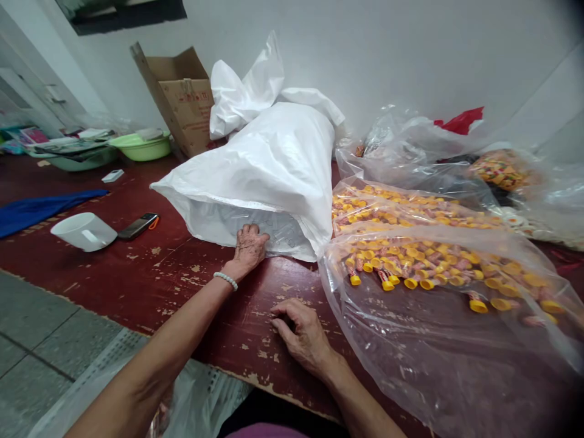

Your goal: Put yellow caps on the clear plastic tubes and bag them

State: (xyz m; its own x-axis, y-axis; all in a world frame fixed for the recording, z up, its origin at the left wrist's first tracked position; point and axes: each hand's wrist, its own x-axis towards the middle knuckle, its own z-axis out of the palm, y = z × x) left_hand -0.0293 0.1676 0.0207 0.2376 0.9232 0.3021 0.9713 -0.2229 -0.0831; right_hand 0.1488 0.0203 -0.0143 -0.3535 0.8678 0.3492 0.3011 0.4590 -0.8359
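Lying inside white sack (278, 152) on surface (237, 331): clear plastic pieces (283, 226), likely light, stiff, slippery; best taken by sides. Left hand (250, 244) at them, grip unclear from here; right hand (305, 334) half-curled, thumb apart.

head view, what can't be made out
In the head view:
White bag: deeper contents, hidden by its own material.
Left hand: anything gripped, hidden by its back.
Right hand: palm, mostly hidden by curled fingers.
Cardboard box: print, too small and blurred.
Dark panel: upper part, cut off by top edge.
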